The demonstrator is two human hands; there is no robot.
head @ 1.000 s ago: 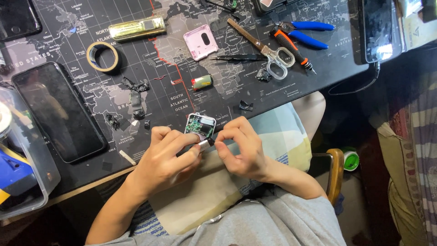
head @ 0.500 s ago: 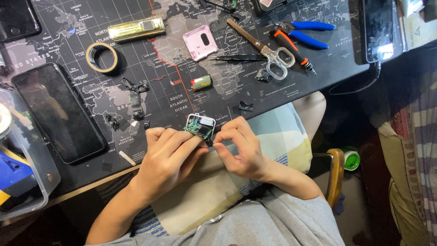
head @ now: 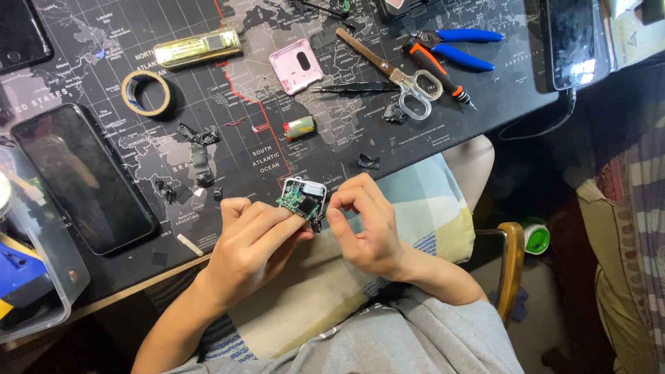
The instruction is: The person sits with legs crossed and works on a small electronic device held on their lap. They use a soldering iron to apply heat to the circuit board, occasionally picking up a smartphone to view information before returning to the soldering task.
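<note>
The circuit board [head: 303,199] is pinched at the desk mat [head: 277,138] edge: left hand [head: 253,242] fingers clamped underneath, right hand [head: 367,225] fingertips closed on its right side.

A table [head: 83,291] with a pale wooden front edge, covered by a dark mat [head: 228,138] printed with a world map in grey. Below it, a wooden chair [head: 511,266] with a curved armrest. Striped fabric [head: 634,221] hangs at far right; the floor beneath lies in deep shadow.
</note>
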